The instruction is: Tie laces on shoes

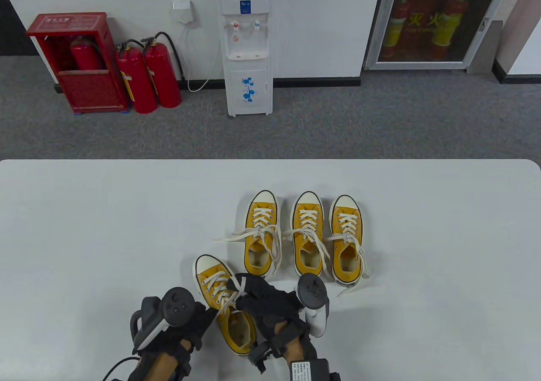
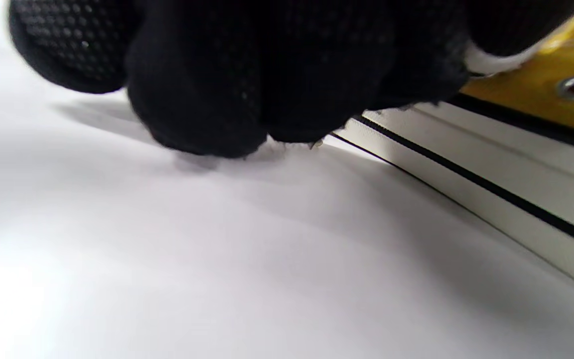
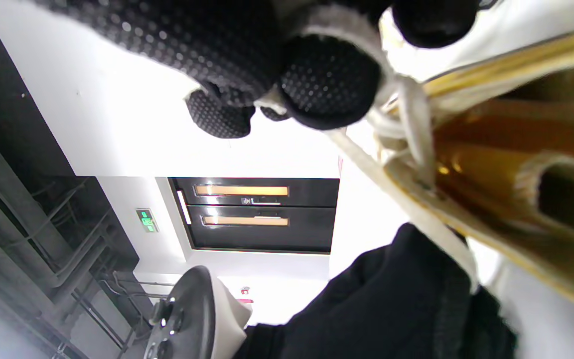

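A white table filled the near half of the table view, with grey carpet beyond it. Against the far wall stood a white water dispenser; to its left were two red fire extinguishers and a red cabinet — another extinguisher inside. At the right — a glass-fronted extinguisher cabinet.

Three shoes (side by side) behind nearest shoe.

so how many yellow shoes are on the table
4. Three stand side by side mid-table: left shoe, middle shoe, right shoe. The fourth shoe sits nearer, between both hands.
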Tool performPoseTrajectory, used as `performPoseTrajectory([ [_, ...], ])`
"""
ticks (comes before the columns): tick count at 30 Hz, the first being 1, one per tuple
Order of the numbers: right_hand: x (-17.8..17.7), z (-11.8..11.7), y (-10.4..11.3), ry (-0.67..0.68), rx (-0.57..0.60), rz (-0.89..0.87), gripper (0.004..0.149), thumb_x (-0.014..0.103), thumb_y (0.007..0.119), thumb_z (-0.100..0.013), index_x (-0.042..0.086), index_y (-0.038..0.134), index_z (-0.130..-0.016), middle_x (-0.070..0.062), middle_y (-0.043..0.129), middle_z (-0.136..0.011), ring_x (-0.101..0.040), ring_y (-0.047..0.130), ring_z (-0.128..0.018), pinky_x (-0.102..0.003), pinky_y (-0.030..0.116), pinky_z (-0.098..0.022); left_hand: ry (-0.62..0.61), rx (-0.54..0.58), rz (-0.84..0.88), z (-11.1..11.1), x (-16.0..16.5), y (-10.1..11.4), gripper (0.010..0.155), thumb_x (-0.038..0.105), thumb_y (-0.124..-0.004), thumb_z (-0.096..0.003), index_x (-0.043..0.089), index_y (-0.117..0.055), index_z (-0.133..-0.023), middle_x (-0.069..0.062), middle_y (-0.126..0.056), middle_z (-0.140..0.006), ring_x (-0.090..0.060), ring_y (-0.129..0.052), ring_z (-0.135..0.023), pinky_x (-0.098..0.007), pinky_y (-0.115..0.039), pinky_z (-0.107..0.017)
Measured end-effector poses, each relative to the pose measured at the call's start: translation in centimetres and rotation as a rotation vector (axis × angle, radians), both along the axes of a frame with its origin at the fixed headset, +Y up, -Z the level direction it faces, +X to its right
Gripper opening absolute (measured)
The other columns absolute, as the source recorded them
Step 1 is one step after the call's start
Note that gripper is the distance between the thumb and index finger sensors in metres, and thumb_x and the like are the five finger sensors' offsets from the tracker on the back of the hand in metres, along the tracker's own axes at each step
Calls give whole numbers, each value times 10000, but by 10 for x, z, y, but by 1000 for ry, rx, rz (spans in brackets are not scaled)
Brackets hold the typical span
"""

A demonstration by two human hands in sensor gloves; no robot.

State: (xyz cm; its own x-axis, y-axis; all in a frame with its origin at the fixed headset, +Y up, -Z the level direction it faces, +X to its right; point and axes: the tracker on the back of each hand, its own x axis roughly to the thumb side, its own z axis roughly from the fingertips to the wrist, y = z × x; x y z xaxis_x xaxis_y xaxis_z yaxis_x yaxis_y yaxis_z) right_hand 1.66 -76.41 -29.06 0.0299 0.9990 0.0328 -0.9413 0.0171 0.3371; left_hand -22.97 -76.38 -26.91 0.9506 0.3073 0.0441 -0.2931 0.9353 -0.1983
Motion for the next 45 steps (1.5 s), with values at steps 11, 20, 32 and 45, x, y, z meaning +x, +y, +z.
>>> performPoseTrajectory([
  [11,6,1,0,-132,2,138,373,197,837,-441,169,903,-807,-49,814,-895,-170,943,-598,-520,667,-615,-6,16,8,1,0,0,433,644,-715,-468,295,-967,-520,3,-1062,-476,-273,-1059,-334,-568,-824,-468],
  [20,5,4,3,-181,41,192,373,208,843,-441,177,901,-808,-54,826,-868,-162,965,-572,-536,645,-641,-1,21,34,1,-2,0,434,643,-715,-467,295,-968,-525,2,-1064,-483,-274,-1061,-339,-568,-823,-469],
  [32,13,3,5,-216,20,220,383,253,873,-424,178,924,-796,-69,897,-800,-274,836,-702,-627,463,-672,11,39,56,2,-6,1,456,647,-708,-467,291,-963,-595,-13,-1061,-561,-281,-1064,-388,-573,-813,-488],
  [45,17,0,-1,-63,-70,114,423,318,896,-420,127,915,-797,-83,970,-706,-74,955,-240,-473,804,-450,42,92,82,3,-16,6,557,653,-701,-468,271,-890,-826,-65,-970,-850,-249,-1052,-423,-563,-812,-494],
])
